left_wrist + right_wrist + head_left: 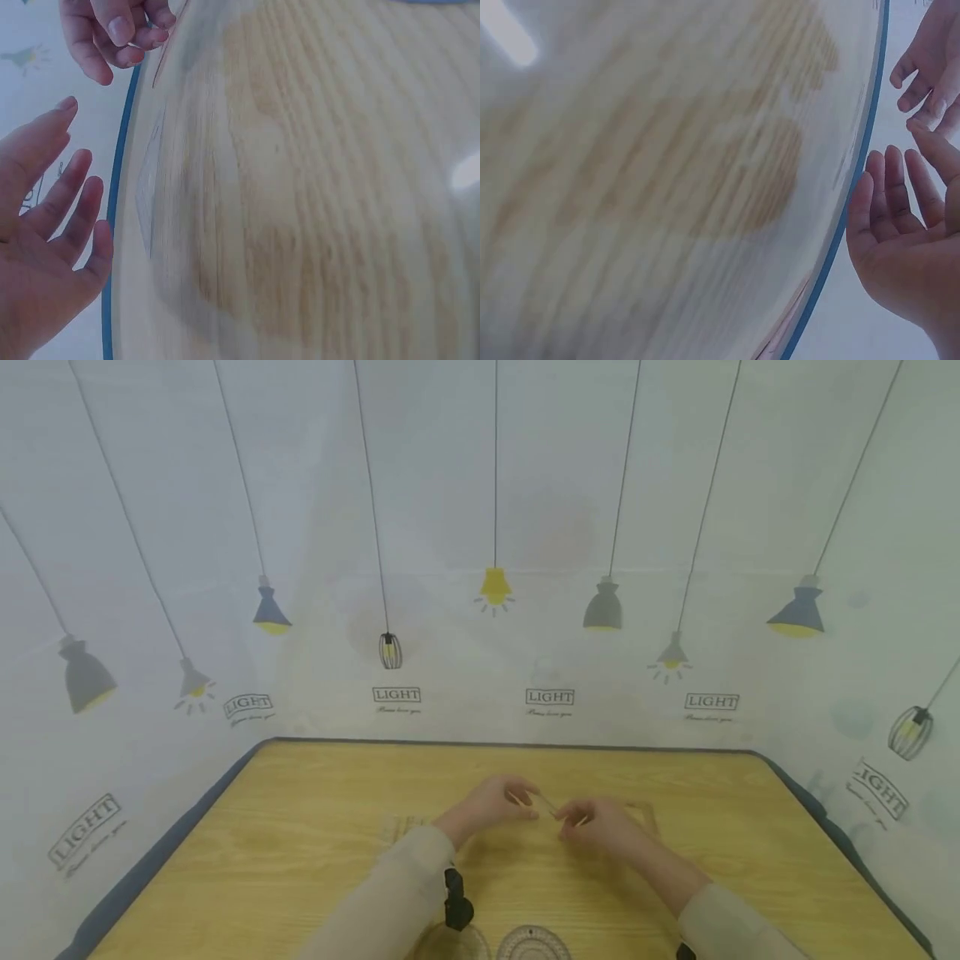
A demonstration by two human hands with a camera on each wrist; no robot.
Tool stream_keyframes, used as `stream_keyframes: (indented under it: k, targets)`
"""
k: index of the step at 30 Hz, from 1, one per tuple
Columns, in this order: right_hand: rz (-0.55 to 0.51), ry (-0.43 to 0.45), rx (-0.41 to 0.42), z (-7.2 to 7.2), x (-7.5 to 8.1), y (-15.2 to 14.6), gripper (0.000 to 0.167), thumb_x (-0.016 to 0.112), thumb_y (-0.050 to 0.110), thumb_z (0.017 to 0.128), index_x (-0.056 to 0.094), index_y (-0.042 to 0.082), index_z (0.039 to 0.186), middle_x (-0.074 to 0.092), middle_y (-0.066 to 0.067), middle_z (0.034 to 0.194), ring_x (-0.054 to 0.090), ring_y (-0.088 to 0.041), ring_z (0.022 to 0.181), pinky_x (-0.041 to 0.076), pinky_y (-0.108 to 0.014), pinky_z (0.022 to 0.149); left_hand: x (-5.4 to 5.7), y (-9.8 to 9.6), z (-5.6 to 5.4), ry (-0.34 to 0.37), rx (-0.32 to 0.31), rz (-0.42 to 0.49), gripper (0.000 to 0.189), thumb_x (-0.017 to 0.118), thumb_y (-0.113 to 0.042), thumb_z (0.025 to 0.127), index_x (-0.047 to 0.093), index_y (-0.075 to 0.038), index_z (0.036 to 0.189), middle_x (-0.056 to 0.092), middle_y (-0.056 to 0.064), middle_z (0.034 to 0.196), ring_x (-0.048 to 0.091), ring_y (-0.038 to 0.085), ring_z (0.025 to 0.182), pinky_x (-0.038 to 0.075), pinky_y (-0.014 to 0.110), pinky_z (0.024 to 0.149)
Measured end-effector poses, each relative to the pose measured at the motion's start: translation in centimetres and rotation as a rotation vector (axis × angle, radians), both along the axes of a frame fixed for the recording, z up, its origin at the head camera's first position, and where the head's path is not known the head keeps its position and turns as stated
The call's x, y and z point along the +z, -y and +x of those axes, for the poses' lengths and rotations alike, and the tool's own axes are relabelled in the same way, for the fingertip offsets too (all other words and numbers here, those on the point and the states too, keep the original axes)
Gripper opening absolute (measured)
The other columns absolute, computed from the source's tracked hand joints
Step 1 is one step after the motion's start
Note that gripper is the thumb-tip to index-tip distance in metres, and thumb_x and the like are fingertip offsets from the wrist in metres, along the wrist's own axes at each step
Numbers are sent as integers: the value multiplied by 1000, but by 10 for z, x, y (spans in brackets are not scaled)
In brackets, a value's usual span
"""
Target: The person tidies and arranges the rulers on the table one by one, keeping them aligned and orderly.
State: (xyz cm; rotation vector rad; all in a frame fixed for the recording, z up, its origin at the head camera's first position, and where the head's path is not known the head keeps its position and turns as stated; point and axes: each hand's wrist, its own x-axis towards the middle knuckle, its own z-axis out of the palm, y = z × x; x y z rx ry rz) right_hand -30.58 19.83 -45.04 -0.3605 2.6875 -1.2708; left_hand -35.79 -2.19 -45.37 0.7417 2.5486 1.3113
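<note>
- Left of centre, lower half of the frame: a pale, clear flat piece (396, 829) lies on the worktop (262, 860), partly covered by the left sleeve (390, 893).
- Bottom edge, just left of centre: a round clear disc (459, 945), partly hidden by the sleeve and wrist camera (456, 906).
- Centre, below mid-height: the left hand (495, 803). Fingers are parted and loosely bent; no gripped object shows in the left wrist view.
- Bottom edge, just right of the first disc: a second disc (532, 947) with ring markings, nearer the viewer than both hands.
- Centre, between the hands: a thin slanted strip (548, 805). Its upper end is at the left fingertips, its lower end at the right fingertips. Contact cannot be confirmed.
- Step in hand (judged): positioning both hands around the strip. The next move appears to call for a light fingertip pinch on its edge, with both ends controlled.
- Right of centre: the right hand (602, 827). Fingers are relaxed and spread in the right wrist view; no firm grip is evident.
- Just beyond it, rightward: an angular frame piece (647, 814), partly hidden by the hand.
</note>
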Motion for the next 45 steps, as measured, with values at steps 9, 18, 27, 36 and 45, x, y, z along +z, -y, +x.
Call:
stream_keyframes:
  k: [9,18,27,36,45]
  targets:
    - [-87,4,-28,-34,-8,-3,27,70,9,88,67,2,113,65,-3,94,61,-19,83,54,-36,71,-9,7,-31,-41,48,-21,39,78,-18,84,67,-5,118,66,5,101,60,16,90,52,33,78]
    - [-28,-9,-21,-55,-14,-3,33,78,16,83,69,5,113,66,-2,98,60,-20,92,49,-44,85,-20,12,-51,-13,31,-67,41,80,-21,82,67,-9,120,64,8,113,56,27,108,45,46,94]
    - [-4,-16,64,-66,-20,-8,40,79,14,81,66,3,117,66,-6,108,60,-24,100,46,-47,94,-35,21,-57,-80,-42,-125,53,87,-18,72,68,-15,121,65,-1,112,59,18,102,47,38,93]
    - [45,24,39,-69,-20,-6,45,81,17,78,67,12,120,64,-1,112,57,-23,106,40,-51,100,-39,34,-51,4,-15,-154,42,83,-21,78,69,-20,117,64,-4,105,58,17,101,47,40,92]
    - [35,82,74,-68,-16,-5,46,78,13,79,65,8,123,64,-8,120,55,-31,115,35,-53,105,-35,35,-49,56,1,-129,32,80,-20,81,72,-20,112,67,-5,104,60,17,101,45,42,95]
